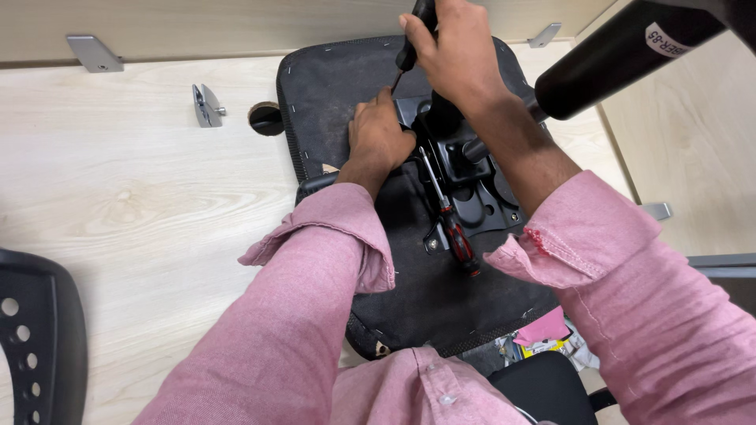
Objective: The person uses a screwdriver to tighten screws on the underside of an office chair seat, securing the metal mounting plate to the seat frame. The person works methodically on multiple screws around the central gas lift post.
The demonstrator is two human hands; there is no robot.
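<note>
You are looking down at an upturned seat [331,86], a rounded pad covered in black woven fabric, dusty and stapled along its edge, lying on a pale wood-grain table [134,205].

Your right hand [457,51], at twelve o'clock, is closing in a fist around the black handle of a screwdriver [409,47]. Its thin shaft is pointing down and toward seven o'clock, with the tip meeting the corner of the plate [472,193].

Your left hand [379,134], just below and toward nine o'clock of the right, is resting palm down with its fingers curled, pressing on the fabric right beside that plate; it is holding nothing. Its fingertips are sitting just beside the screwdriver tip.

The plate is a black stamped-metal bracket at the centre of the seat, glossy and ridged, with a round hub. A smooth black cylinder [622,55] is slanting from it up toward two o'clock.

A second screwdriver [450,216], with a silver shaft and a red-and-black ribbed handle, is lying loose across the plate, its handle pointing toward five o'clock.

Both your arms are wearing pink woven sleeves [315,315] with rolled cuffs.

On the table at ten o'clock, a small silver metal bracket [207,105] is lying beside a round hole [264,118]. A curved black plastic piece with round holes [35,338] is sitting at eight o'clock.
</note>
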